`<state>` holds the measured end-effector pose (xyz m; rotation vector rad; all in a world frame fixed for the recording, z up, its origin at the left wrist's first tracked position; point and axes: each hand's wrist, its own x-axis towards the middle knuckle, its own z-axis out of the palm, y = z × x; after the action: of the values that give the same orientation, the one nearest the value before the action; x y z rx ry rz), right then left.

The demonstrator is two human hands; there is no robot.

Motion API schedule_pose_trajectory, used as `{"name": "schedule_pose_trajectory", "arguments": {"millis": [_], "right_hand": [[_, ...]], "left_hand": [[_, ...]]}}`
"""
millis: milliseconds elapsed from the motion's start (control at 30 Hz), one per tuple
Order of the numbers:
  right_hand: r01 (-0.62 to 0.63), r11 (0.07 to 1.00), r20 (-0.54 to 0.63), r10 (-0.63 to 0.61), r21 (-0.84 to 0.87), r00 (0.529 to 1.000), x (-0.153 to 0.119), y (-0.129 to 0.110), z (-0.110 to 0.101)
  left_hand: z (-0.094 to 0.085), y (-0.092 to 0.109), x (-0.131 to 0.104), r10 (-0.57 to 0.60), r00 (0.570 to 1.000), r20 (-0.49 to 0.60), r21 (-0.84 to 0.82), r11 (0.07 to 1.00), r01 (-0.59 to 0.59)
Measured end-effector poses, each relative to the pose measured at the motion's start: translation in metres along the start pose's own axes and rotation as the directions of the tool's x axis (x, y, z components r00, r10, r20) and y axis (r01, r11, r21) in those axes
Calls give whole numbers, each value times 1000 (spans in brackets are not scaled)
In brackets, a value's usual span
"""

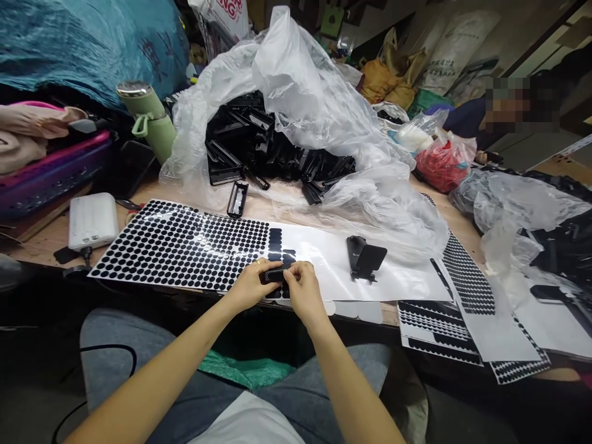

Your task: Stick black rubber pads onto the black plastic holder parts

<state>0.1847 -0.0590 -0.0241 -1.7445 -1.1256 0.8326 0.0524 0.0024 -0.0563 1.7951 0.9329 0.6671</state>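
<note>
Both my left hand (250,285) and my right hand (303,290) close their fingers on a small black plastic part (274,275), one at each end. They hold it low over the front of a white sticker sheet (319,246). Rows of black round stickers (185,246) cover the sheet's left side, and a column of dark oblong stickers (275,240) lies just beyond my hands. To the right, a black plastic stand-like piece (365,258) rests on the bare white backing. My fingers hide the ends of the held part.
A clear plastic bag (319,105) full of black plastic parts (259,139) fills the back. One black frame (237,199) lies before it. At left are a green flask (147,117) and a white power bank (93,221). More sticker sheets (435,330) overhang at right; another person (467,117) sits beyond.
</note>
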Motion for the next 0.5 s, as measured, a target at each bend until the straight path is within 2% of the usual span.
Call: {"name": "schedule_pose_trajectory", "arguments": {"millis": [333, 500], "right_hand": [[82, 995, -52, -85, -60, 995, -2, 3, 8], [78, 994, -64, -84, -82, 994, -3, 2, 8]], "left_hand": [[0, 0, 1, 6, 1000, 5, 25, 1000, -6], [0, 2, -1, -2, 1000, 10, 20, 1000, 2]]}}
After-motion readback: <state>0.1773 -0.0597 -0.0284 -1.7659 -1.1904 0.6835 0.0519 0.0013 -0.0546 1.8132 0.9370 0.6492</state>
